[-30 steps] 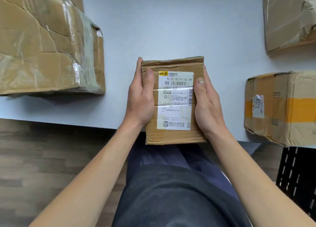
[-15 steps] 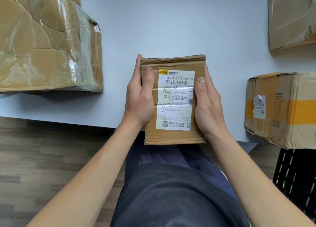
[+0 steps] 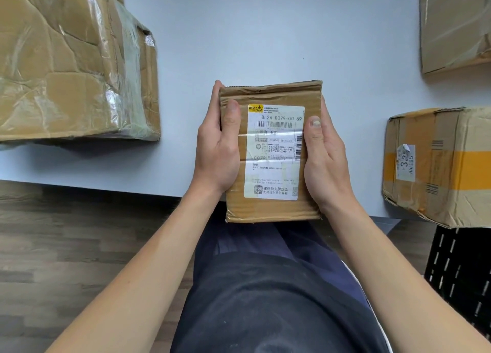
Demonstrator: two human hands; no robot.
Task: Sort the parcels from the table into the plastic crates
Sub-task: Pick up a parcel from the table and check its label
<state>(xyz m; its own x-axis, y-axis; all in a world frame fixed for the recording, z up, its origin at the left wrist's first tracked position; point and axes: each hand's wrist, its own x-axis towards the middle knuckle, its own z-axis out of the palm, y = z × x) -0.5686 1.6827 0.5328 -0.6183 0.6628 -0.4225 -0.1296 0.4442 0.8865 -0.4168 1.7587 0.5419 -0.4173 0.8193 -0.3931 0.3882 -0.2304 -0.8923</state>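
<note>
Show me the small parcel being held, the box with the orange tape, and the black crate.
small parcel (image 3: 273,209), head view, bare cardboard below its label.
box with the orange tape (image 3: 465,170), head view, on the orange band.
black crate (image 3: 461,275), head view, its slotted wall.

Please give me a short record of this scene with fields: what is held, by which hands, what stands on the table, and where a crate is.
held item: small cardboard parcel, white shipping label facing up
left hand: grips the parcel's left edge, thumb on top
right hand: grips the right edge, thumb on top
parcel position: over the near edge of the table
on the table: large taped box at left; box with yellow tape at right; third box far right, partly cut off
crate: black slotted crate at lower right, contents not visible
</note>
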